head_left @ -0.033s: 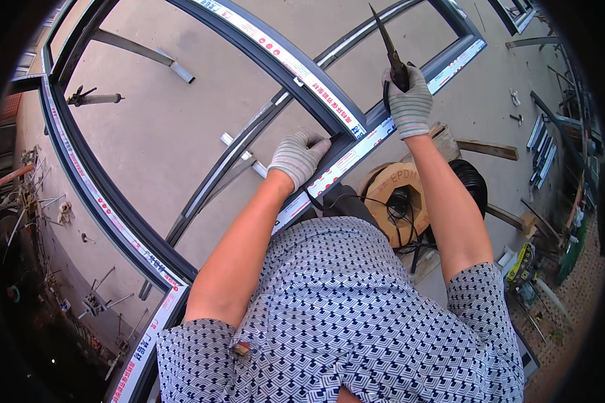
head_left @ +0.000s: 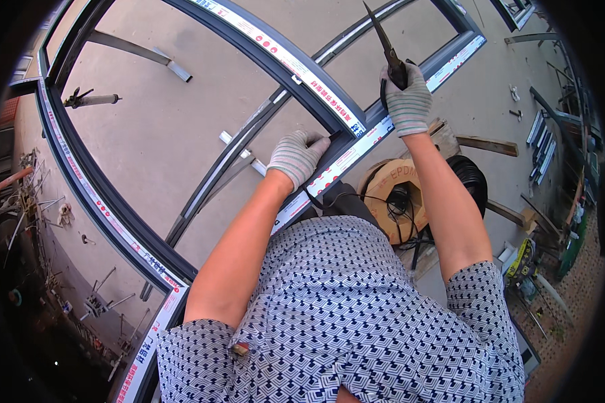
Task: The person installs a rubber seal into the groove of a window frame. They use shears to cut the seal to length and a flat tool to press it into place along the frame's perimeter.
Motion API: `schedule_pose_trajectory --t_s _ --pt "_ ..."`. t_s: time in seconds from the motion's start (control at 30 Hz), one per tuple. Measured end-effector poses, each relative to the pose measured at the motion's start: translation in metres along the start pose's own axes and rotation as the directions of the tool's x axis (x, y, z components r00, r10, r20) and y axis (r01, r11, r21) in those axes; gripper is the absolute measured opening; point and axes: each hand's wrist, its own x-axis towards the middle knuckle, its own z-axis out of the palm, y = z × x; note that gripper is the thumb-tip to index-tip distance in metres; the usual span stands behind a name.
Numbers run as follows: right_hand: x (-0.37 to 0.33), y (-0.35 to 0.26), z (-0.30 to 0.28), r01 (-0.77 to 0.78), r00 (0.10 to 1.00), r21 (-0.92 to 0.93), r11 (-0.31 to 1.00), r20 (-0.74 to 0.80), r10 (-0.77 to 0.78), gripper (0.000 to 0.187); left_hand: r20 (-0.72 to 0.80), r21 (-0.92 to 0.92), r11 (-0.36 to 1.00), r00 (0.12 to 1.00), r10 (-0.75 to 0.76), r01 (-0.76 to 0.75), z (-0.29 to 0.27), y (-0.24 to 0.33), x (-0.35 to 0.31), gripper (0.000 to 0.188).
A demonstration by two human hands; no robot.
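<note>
My right hand (head_left: pixel 409 104), in a striped knit glove, grips dark scissors (head_left: pixel 385 43) above the window frame. Their long blades point up and away and look closed together. My left hand (head_left: pixel 296 160), gloved the same way, rests at the inner edge of the grey window frame (head_left: pixel 339 169), close to a corner. Its thumb and fingers are pinched on what looks like a black rubber sealing strip (head_left: pixel 311 199); most of the strip is hidden by the hand and the frame. A length of strip hangs over the frame's near side, in front of my body.
Under my right forearm lies a cardboard reel (head_left: pixel 376 191) with black strip, beside a black coil (head_left: pixel 469 178) and wooden pieces (head_left: pixel 489 145). A caulking gun (head_left: pixel 93 100) lies on the floor at left. Metal supports (head_left: pixel 232 158) cross beneath the frame. Metal profiles (head_left: pixel 541 148) are at right.
</note>
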Motion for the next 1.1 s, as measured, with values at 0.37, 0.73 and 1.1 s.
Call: schedule_pose_trajectory --t_s 0.37,0.73,1.1 --pt "-0.002 -0.015 -0.009 0.058 0.998 -0.158 0.986 0.012 -0.057 0.042 -0.030 0.243 0.959 0.987 0.159 -0.147 0.002 -0.002 -0.006 0.030" --pt "-0.004 -0.022 -0.011 0.067 0.998 -0.174 0.982 0.018 -0.065 0.042 -0.021 0.294 0.947 0.990 0.142 -0.130 0.004 -0.005 -0.004 0.031" --pt "-0.006 -0.014 -0.005 0.091 0.995 -0.163 0.982 -0.011 -0.094 0.042 -0.082 0.218 0.973 0.993 0.089 -0.069 0.013 -0.013 0.003 0.037"
